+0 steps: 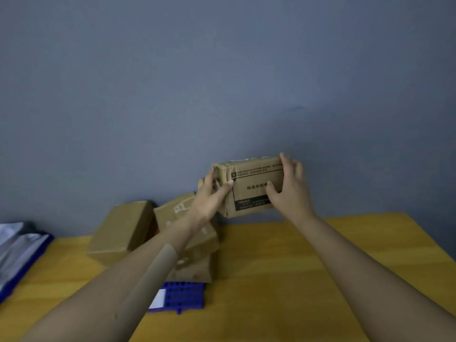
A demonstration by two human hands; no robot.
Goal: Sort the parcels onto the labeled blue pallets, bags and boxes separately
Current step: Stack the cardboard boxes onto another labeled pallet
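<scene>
A brown cardboard box [249, 178] with black print is held up in the air above the far edge of the yellow table [283, 267]. My left hand [209, 196] grips its left end, thumb across the front face. My right hand [291, 191] grips its right end, fingers over the top corner. Below my left arm, a blue pallet [185, 296] with a white label carries stacked cardboard boxes [197, 243]. Another brown box [123, 230] lies just left of that stack. At the far left, a second blue pallet [24, 265] holds grey and white bags [17, 243].
A grey wall stands directly behind the table. The table's right half shows bare yellow surface.
</scene>
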